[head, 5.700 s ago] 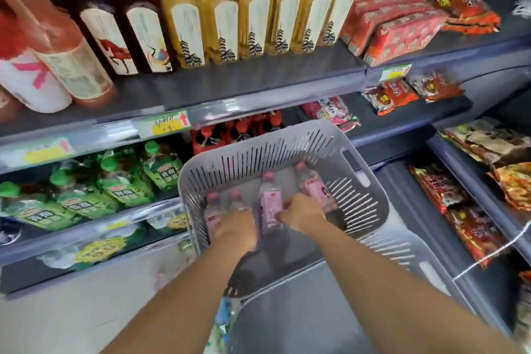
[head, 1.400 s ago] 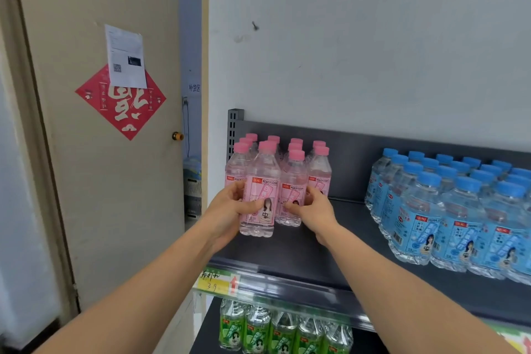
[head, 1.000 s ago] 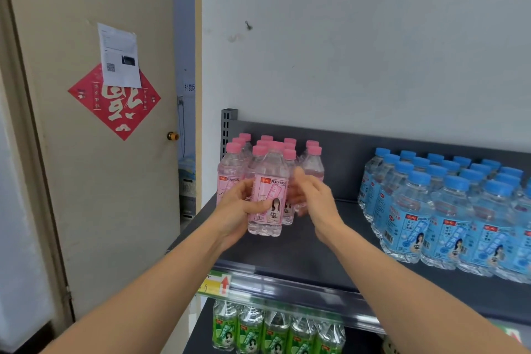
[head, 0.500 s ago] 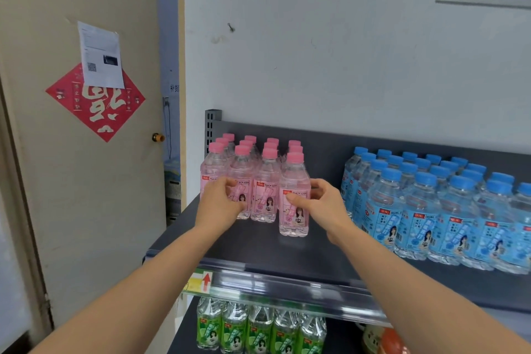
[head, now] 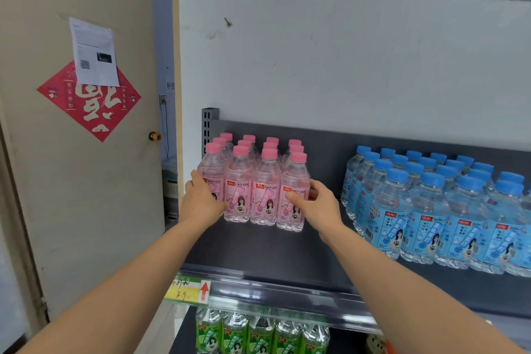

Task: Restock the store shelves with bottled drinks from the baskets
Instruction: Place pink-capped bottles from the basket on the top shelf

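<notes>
Peach soda bottles, pink-capped and upright, packed in a tight block at the left end of the top shelf, well back from its near edge. Front row of four held between left hand and right hand; probably squaring up the block after placing.

Hazards, left to right. At the left: open shelf end just beside the left front bottle; risk of tipping that bottle off the end, toward the door, through too hard a sideways nudge. In the middle: tall, narrow bottles touching shoulder to shoulder; danger of buckling the row by squeezing unevenly from the two sides, and of knocking one forward or into the rows behind. At the right: bare gap between the pink block and the blue-capped bottles; chance of dragging the right front bottle over when pulling away carelessly, or of clipping the nearest blue ones with a forearm.

Pose: left hand raised and reaching forward, back toward the camera, fingers curled round the left side of the left front bottle, thumb lying across the front. Then right hand mirrored, thumb on the label of the right front bottle, fingers wrapped round its right side. Forearms bare, converging from the lower corners.
</notes>
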